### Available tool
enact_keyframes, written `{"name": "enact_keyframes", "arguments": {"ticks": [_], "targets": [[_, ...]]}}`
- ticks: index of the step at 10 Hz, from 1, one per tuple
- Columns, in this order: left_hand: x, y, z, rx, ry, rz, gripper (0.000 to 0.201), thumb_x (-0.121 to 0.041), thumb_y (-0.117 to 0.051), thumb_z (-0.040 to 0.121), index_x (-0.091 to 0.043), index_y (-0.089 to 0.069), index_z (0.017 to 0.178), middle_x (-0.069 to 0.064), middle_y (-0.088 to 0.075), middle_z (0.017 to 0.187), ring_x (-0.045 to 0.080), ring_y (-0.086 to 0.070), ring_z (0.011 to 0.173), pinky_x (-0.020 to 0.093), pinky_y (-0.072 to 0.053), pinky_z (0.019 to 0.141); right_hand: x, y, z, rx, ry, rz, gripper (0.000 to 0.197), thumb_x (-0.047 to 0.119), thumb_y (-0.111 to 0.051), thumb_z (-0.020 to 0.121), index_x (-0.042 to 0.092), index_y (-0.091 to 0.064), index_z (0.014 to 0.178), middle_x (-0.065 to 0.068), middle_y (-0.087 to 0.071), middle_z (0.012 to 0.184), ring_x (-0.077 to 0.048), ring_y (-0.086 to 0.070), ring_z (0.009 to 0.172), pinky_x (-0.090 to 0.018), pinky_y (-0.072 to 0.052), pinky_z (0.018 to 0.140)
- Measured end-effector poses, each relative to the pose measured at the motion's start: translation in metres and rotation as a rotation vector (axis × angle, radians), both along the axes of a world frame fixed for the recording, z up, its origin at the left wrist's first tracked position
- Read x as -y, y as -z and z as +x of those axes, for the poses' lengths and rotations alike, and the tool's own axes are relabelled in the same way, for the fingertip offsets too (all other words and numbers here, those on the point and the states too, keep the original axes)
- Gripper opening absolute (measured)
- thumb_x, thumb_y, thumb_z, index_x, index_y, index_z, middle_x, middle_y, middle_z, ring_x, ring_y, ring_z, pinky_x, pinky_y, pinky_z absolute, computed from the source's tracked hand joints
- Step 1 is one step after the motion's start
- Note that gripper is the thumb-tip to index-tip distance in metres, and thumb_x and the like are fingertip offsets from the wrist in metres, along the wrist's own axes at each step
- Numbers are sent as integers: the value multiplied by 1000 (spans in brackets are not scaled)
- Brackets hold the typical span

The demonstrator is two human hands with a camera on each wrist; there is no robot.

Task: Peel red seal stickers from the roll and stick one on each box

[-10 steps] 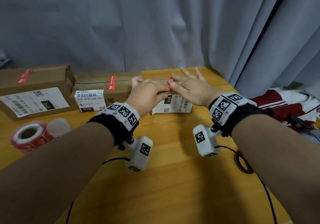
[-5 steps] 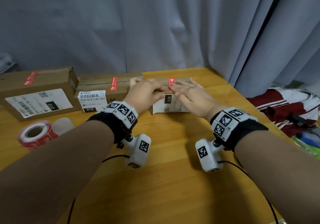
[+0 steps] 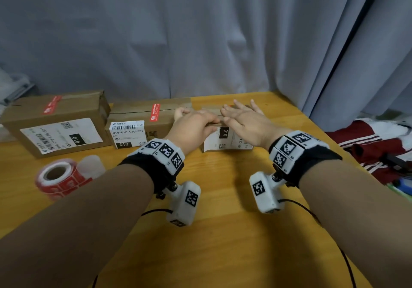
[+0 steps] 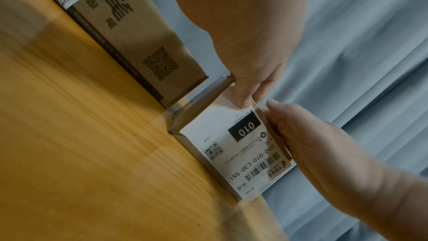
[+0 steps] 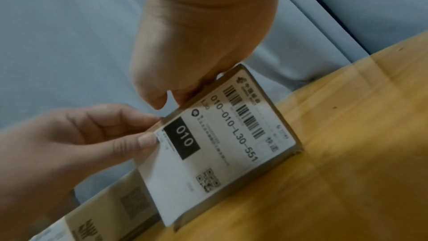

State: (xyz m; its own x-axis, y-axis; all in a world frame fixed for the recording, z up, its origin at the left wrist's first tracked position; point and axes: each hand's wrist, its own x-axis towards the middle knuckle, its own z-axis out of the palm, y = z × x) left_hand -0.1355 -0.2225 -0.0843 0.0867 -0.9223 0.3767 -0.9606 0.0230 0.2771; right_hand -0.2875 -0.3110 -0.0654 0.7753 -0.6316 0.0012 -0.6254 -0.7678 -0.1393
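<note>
Both hands on the small box, the rightmost of three on the wooden table. Left hand grasping that box's near top edge, thumb on the white label, fingers curled over the top. Right hand released, fingers straight and spread flat across the box top, covering most of it. No seal sticker clearly visible under the fingers there. Middle box just left of the small box, a red seal sticker across its top seam. Large box further left, likewise sealed with a red strip. Sticker roll well to the left of the small box, nearer the person, lying on its side.
</note>
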Motion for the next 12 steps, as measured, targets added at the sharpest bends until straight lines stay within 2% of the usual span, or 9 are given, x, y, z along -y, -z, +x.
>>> {"name": "enact_keyframes", "arguments": {"ticks": [2,3,4,5,6,8,10,11,12], "targets": [[-3,0,-3,-22,-12,-9,25,-31,-53,92,-32,-62,115,-14,-61,125,7,-49,121,35,-15,100,-25,-2,-23,-10,-88,-84,47,28,-33,99,20,-33,145,4,-32,154,-9,-17,146,-37,7,119],[-6,1,-3,-23,-13,-14,27,-31,-53,92,-31,-61,118,-14,-59,129,6,-47,123,35,-15,103,-30,1,-24,58,-94,-104,47,17,-42,95,18,-40,142,0,-38,151,-13,-31,141,-34,-9,119],[-10,3,-4,-7,-11,40,36,-27,-51,93,-31,-52,128,-11,-50,140,7,-40,132,40,-11,111,-28,3,-11,81,-39,-184,46,9,-47,90,20,-49,135,-7,-58,134,-26,-54,122,-37,-42,102],[-15,2,0,55,-7,70,42,-29,-49,93,-32,-45,134,-9,-42,147,9,-33,137,43,-7,114,-25,1,5,29,30,-306,41,4,-48,87,24,-57,122,-6,-69,105,-29,-63,96,-35,-47,82],[-23,-3,13,121,-36,59,38,-33,-48,93,-32,-50,130,-10,-40,147,10,-33,136,42,-10,114,-17,-3,14,-26,79,-360,41,0,-48,83,24,-60,115,-4,-67,99,-28,-61,96,-37,-41,95],[-35,-21,54,217,-119,37,28,-31,-47,93,-29,-61,117,-7,-48,140,14,-37,131,41,-14,108,27,4,40,67,131,-243,50,-3,-45,84,26,-60,121,-10,-67,104,-31,-64,94,-30,-44,66],[-40,-33,85,181,-246,61,28,-32,-47,93,-28,-61,117,-6,-53,134,17,-40,127,41,-18,105,42,15,55,169,118,-218,52,-8,-44,84,21,-59,124,-11,-68,108,-33,-61,99,-39,-54,79],[-47,-39,87,174,-263,49,28,-31,-46,93,-27,-61,117,-6,-53,133,17,-40,127,41,-17,105,37,12,53,212,48,-288,57,-9,-47,81,18,-50,132,-9,-58,124,-30,-51,115,-41,-44,96],[-60,-50,85,145,-295,28,28,-30,-47,92,-26,-61,117,-5,-53,133,18,-40,127,40,-17,104,17,-3,47,347,99,-318,67,-8,-48,81,18,-35,142,-9,-51,126,-29,-48,115,-40,-42,97]]}}
